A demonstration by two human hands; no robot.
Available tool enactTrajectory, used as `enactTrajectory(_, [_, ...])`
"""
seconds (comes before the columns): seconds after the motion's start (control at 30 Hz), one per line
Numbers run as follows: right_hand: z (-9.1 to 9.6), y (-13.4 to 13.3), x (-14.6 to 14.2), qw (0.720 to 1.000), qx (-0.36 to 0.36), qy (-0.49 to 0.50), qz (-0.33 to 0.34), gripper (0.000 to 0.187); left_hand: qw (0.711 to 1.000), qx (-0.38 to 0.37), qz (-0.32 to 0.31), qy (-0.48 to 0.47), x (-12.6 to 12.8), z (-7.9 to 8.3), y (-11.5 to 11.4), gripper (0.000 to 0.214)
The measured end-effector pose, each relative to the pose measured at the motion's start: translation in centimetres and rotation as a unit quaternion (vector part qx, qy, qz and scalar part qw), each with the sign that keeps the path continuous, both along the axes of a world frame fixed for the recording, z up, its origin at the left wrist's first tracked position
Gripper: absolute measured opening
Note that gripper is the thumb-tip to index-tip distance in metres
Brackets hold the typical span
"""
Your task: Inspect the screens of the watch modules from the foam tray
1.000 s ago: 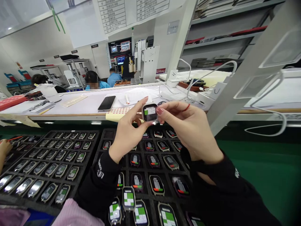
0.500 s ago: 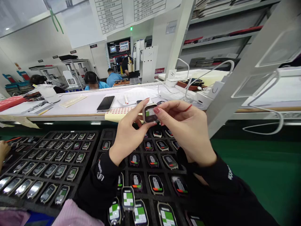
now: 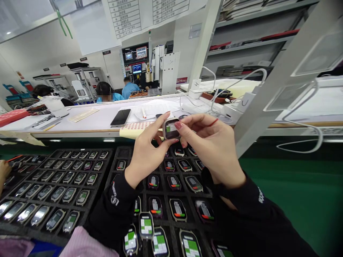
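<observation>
My left hand [image 3: 146, 153] grips a smartwatch [image 3: 170, 130] without a strap, its fingers along the upper left and its thumb beneath. The lit screen, partly green and white, is turned toward me. From the right, my right hand [image 3: 214, 148] pinches the watch's right edge, the thumb lying over part of the display. Below both hands is a black foam tray [image 3: 122, 152] whose pockets hold several watches with lit screens. One loose watch [image 3: 146, 225] rests on top of others near the front. My forearms hide parts of this tray.
Another foam tray [image 3: 105, 159] of watches lies to the left, with another person's hand [image 3: 4, 171] at the far left edge. Along the bench stand a phone [image 3: 121, 117], a dotted sticker sheet [image 3: 134, 127] and white chargers with cables [image 3: 235, 107]. A slanted post [image 3: 270, 89] rises at right.
My right hand has shifted very slightly against the watch, and its lower fingers have moved a little. The watch and my left hand stay in place. A person in the background has moved.
</observation>
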State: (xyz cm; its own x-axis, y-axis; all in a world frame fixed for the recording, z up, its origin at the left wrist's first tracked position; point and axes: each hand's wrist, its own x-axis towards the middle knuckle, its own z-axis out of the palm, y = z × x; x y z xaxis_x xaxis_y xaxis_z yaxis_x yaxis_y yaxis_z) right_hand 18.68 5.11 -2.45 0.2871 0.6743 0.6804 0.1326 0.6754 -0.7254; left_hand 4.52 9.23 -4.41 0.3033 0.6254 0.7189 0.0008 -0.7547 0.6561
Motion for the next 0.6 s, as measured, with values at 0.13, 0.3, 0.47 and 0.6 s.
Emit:
enactTrajectory(0.13, [0.02,0.03,-0.01,1.000,-0.011,0.002,0.004,0.014,1.000,0.002,0.004,0.006,0.00,-0.03,0.07,0.062])
enactTrajectory(0.3, [0.12,-0.01,0.00,1.000,-0.013,-0.003,-0.007,0.015,1.000,0.010,0.005,0.009,-0.05,-0.07,0.11,0.061])
enactTrajectory(0.47, [0.15,-0.04,-0.19,0.999,-0.004,-0.013,-0.030,0.013,1.000,0.006,0.002,0.010,-0.05,-0.17,0.14,0.063])
enactTrajectory(0.6, [-0.06,0.02,-0.20,0.999,0.003,-0.018,-0.047,0.011,1.000,-0.005,0.000,0.020,-0.17,-0.10,0.14,0.065])
